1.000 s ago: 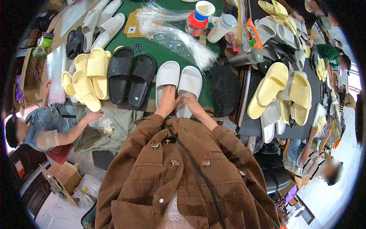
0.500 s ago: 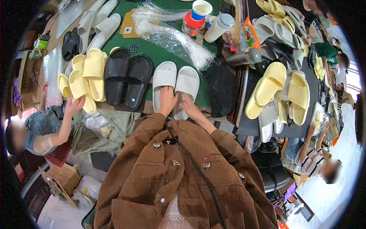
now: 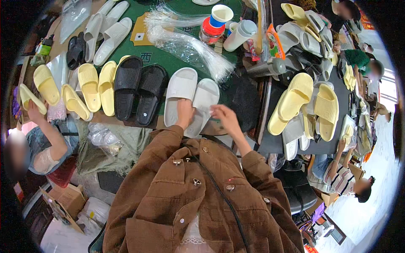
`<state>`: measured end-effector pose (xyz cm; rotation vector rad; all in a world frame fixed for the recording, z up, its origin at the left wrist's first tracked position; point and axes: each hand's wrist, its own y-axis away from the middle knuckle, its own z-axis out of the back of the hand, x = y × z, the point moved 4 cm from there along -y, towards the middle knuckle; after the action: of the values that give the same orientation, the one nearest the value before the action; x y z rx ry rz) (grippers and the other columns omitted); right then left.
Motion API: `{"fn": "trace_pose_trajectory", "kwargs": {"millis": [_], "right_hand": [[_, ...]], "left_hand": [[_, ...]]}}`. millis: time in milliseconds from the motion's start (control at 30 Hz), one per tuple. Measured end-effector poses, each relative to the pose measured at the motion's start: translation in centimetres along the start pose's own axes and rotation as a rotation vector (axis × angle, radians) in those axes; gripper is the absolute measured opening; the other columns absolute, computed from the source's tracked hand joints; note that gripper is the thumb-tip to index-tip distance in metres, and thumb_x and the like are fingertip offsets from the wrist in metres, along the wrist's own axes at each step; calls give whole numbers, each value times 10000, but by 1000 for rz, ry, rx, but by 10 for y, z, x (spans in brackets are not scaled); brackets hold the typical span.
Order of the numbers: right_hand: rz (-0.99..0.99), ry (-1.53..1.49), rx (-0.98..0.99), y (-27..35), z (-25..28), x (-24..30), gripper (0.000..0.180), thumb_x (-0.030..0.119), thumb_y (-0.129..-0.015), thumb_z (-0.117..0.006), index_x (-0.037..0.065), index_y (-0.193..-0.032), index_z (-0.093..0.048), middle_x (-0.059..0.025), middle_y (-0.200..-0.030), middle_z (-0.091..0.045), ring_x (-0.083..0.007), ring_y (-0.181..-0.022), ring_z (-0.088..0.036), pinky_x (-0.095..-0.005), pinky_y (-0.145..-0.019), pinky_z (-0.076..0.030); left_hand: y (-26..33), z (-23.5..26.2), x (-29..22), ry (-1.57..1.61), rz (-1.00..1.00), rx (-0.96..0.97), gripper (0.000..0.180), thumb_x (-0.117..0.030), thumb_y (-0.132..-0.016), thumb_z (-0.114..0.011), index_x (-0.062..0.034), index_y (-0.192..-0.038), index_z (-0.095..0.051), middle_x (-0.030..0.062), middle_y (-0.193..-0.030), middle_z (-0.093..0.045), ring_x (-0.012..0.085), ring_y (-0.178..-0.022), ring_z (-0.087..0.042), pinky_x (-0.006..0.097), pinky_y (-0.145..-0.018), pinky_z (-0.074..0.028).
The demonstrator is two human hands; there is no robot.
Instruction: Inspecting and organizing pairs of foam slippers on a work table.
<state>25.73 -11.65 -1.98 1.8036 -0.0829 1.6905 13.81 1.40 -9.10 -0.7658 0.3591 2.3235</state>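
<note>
Two light grey slide slippers lie side by side on the green-topped table in front of me. My left hand [image 3: 185, 113] grips the left grey slipper [image 3: 174, 95], its fingers reaching in under the ribbed strap, where the tips are hidden. Beside the right grey slipper [image 3: 208, 93], which lies tilted, is my right hand [image 3: 227, 120]. Its fingers are bent together at the outer edge of that strap; whatever they pinch is too small to make out. A bundle of clear thin plastic strands [image 3: 185, 48] lies beyond the slippers.
Black slippers [image 3: 150, 95] and yellow slippers [image 3: 88, 87] stand to the left, where a co-worker's hand [image 3: 36, 113] holds a yellow one. A white bottle [image 3: 240, 36], a red-lidded jar [image 3: 211, 31] and a paper cup [image 3: 221, 15] stand at the back. More slippers [image 3: 292, 101] pile up at right.
My right hand has drawn outward to the right from between the slippers. The right grey slipper has tilted and shifted slightly nearer. The co-worker's hand has moved left, and yellow slippers there are spread apart.
</note>
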Motion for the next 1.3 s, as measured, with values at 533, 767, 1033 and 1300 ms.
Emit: {"fn": "trace_pose_trajectory", "kwargs": {"millis": [533,767,1033,1300], "right_hand": [[20,429,13,-43,-4,46,315,280,-834,-552,-4,-946,-629,-76,-750,-621,-127,-699,-559,-274,-655,-433],[-101,112,64,-38,-9,38,303,253,-845,-572,-31,-928,-642,-12,-821,-611,-89,-751,-520,-246,-677,-404],[10,140,12,-21,-15,55,268,248,-838,-578,-18,-816,-603,20,-717,-537,-66,-703,-464,-224,-653,-369],[84,335,-145,-13,-12,61,248,217,-844,-567,-30,-848,-597,-41,-697,-575,-84,-648,-494,-258,-577,-404]], "left_hand": [[19,68,-50,47,-520,-294,355,-19,-529,-584,-1,-882,-624,188,-845,-587,383,-756,-556,464,-666,-440],[19,65,-40,67,-511,-193,378,-11,-568,-564,-6,-941,-621,178,-888,-595,377,-821,-555,450,-722,-440],[20,61,-38,71,-463,-107,440,9,-607,-582,-5,-1046,-590,229,-973,-578,415,-883,-552,447,-750,-451],[21,59,-38,86,-466,-12,479,28,-622,-578,3,-1100,-558,234,-1021,-562,423,-916,-537,449,-780,-443]]}}
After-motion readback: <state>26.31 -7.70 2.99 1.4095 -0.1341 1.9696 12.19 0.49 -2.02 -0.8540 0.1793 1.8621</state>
